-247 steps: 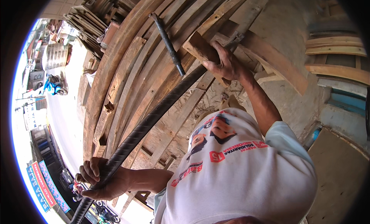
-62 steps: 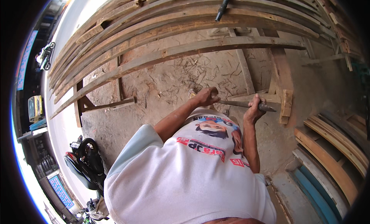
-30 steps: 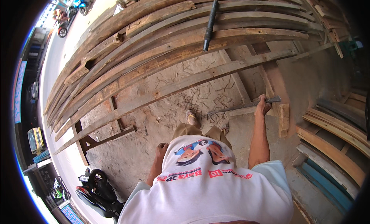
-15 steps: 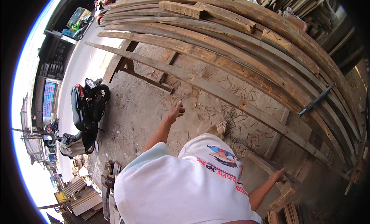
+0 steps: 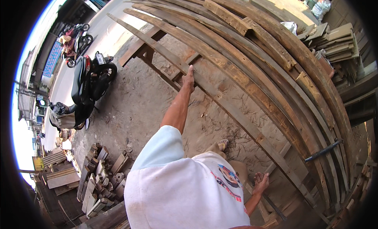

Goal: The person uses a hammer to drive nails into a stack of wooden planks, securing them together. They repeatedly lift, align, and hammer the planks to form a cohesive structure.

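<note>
A long, narrow wooden plank (image 5: 220, 99) slants across the trestles, nearest to me. My left hand (image 5: 189, 78) is closed on its near edge toward the far left end, thumb on top; the fingers beneath are partly hidden. My right hand (image 5: 260, 184) is open and holds nothing, with fingers apart, short of the plank's right part. Below that hand, a dark bar (image 5: 275, 208) lies by the near trestle. Beyond the plank, several long beams (image 5: 252, 85) rest side by side, and a dark metal tool (image 5: 323, 150) lies across their right end.
A wooden trestle (image 5: 138, 48) stands under the far left ends. On the left a motorcycle (image 5: 88, 85) is parked by the road, with another motorcycle (image 5: 82, 42) beyond. Wood offcuts (image 5: 98, 181) are heaped at lower left. Stacked boards (image 5: 334, 40) stand far right.
My left hand has reached forward and taken hold of the plank. The right hand has left the dark bar and moved left with its fingers opened. The view has turned to the right.
</note>
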